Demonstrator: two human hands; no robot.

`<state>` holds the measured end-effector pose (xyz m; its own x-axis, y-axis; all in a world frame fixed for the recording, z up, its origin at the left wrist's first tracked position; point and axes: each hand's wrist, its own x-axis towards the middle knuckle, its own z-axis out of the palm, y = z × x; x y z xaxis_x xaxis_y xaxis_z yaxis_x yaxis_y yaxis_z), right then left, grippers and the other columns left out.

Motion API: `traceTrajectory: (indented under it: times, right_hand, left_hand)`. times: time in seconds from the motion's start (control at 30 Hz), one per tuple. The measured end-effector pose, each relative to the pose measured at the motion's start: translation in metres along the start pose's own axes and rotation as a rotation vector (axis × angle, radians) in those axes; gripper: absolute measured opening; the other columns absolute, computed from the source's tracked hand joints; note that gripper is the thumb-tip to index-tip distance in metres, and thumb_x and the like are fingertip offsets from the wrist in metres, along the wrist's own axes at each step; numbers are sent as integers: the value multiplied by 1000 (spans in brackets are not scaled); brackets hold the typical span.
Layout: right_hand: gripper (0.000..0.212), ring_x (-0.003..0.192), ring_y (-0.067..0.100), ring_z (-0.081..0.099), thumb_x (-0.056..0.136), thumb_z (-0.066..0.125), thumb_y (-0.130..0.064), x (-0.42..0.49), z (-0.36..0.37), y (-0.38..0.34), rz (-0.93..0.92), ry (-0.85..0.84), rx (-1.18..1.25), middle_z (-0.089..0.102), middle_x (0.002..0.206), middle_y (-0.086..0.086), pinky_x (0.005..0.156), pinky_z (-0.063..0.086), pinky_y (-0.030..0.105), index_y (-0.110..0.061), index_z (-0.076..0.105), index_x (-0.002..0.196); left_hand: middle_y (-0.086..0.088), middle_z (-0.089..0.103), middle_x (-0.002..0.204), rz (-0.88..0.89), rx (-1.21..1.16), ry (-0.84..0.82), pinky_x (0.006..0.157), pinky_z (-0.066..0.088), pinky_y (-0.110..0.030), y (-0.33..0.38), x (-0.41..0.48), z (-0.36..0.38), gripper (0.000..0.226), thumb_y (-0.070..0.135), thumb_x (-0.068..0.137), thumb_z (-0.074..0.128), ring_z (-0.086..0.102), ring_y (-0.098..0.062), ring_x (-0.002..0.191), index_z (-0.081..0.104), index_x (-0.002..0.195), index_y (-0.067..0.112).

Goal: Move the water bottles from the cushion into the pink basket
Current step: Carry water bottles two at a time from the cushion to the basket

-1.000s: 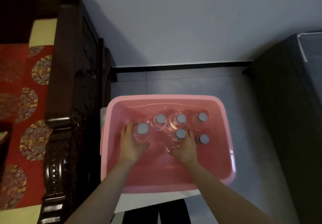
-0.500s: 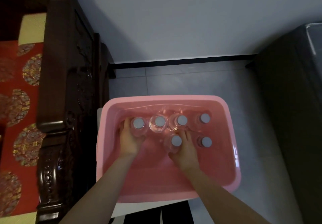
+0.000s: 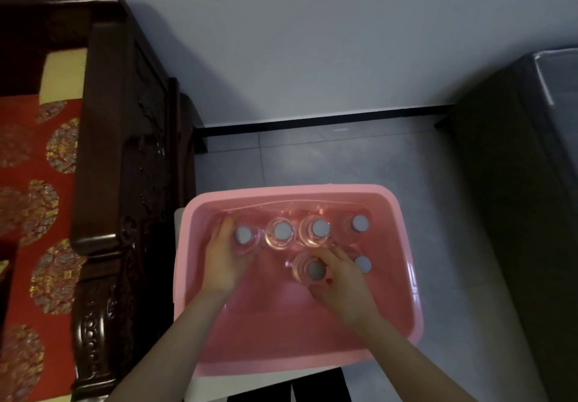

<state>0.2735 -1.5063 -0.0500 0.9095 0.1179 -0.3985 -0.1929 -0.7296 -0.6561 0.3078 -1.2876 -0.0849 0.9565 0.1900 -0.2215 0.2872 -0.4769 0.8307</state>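
The person stands over a pink rectangular plastic basket (image 3: pixel 403 276) that rests on a low pale support beside a dark carved wooden sofa (image 3: pixel 125 151) with a red patterned cushion (image 3: pixel 34 214). No bottle is seen on the part of the cushion that shows. Six clear plastic water bottles with grey caps stand upright in the basket: four in a row along the far wall and two nearer. The left hand (image 3: pixel 223 261) is curled around the far-left bottle (image 3: pixel 244 235), its fingers closed on the bottle's side. The right hand (image 3: pixel 341 282) holds the nearer middle bottle (image 3: pixel 315 269), the fingers wrapped over its shoulder. Next to it, the nearer right bottle (image 3: pixel 363 264) stands free, and the two middle bottles (image 3: pixel 283 231) of the far row touch each other. I judge that the step is to set these two bottles down and let go. To do it well, each bottle should sit flat on the basket floor, close to its neighbours. The hands should then open slowly and lift straight up, so that a sleeve or finger does not knock a cap. These bottles seem light and slippery, so a push sideways could tip them.
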Motion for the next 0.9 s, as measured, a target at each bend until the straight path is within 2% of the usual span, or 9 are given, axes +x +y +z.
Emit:
traceTrajectory:
  times: [0.1, 0.23, 0.37, 0.47, 0.57, 0.63, 0.7, 0.8, 0.9]
  right_hand:
    - [43, 97, 15, 59, 68, 65, -4, 6, -3, -7, -44, -21, -59, 60, 107, -6, 76, 51, 36, -24, 68, 106]
    - [34, 99, 23, 54, 69, 64, -3, 15, -10, -7, -86, -50, -194, 59, 104, 1, 77, 46, 32, -13, 67, 101]
    - [26, 101, 22, 49, 72, 63, -4, 15, -15, -2, -132, -41, -329, 56, 102, 2, 73, 37, 26, -10, 63, 97]
    - [25, 101, 21, 47, 73, 63, -4, 14, -15, 2, -144, -28, -360, 55, 103, 3, 74, 40, 30, -8, 61, 98]
    - [25, 100, 22, 47, 73, 62, -2, 13, -11, 1, -160, -11, -375, 55, 104, 3, 71, 40, 31, -7, 60, 97]
    - [24, 100, 22, 47, 72, 60, -2, 13, -9, 1, -154, -11, -381, 54, 105, 3, 69, 41, 32, -8, 58, 95]
    - [25, 101, 21, 46, 73, 59, -4, 12, -9, 1, -137, -23, -384, 53, 107, 1, 71, 41, 32, -10, 57, 97]
    - [39, 106, 19, 44, 73, 60, -9, 12, -12, 0, -112, -65, -372, 50, 110, -2, 75, 39, 28, -16, 56, 111]
    - [60, 112, 17, 43, 72, 63, -15, 7, -21, -5, -85, -68, -311, 48, 116, -5, 76, 39, 27, -23, 48, 130]
  left_hand:
    - [9, 64, 105, 148, 6, -2, 78, 49, -11, 7, 0, -13, 37, 14, 72, 81, 57, 5, 100, 65, 104, 25]
    - [18, 62, 86, 160, 77, -8, 71, 41, -2, 8, 6, -15, 28, 7, 73, 79, 56, 12, 87, 68, 92, 24]
    - [16, 61, 83, 174, 100, -2, 67, 41, -4, 5, 10, -11, 27, 5, 71, 80, 56, 8, 84, 67, 89, 21]
    - [9, 62, 86, 173, 96, 9, 67, 44, -8, 1, 8, -9, 27, 7, 73, 79, 57, 8, 83, 67, 94, 20]
    - [6, 62, 88, 177, 98, 11, 67, 43, -5, -1, 6, -7, 28, 7, 75, 77, 58, 6, 83, 66, 97, 21]
    - [7, 61, 88, 193, 122, 12, 67, 44, -9, 0, 5, -8, 29, 5, 75, 76, 58, -2, 79, 64, 98, 19]
    - [7, 60, 89, 203, 140, 3, 69, 48, -19, 2, 4, -8, 28, 3, 76, 75, 59, -12, 80, 64, 99, 16]
    - [4, 61, 95, 211, 186, -32, 74, 44, -18, 6, 2, -11, 33, 2, 75, 74, 58, -17, 85, 63, 104, 13]
    - [-6, 61, 112, 173, 239, -121, 86, 37, -19, 7, 2, -15, 51, 2, 71, 76, 57, -22, 102, 59, 118, 10]
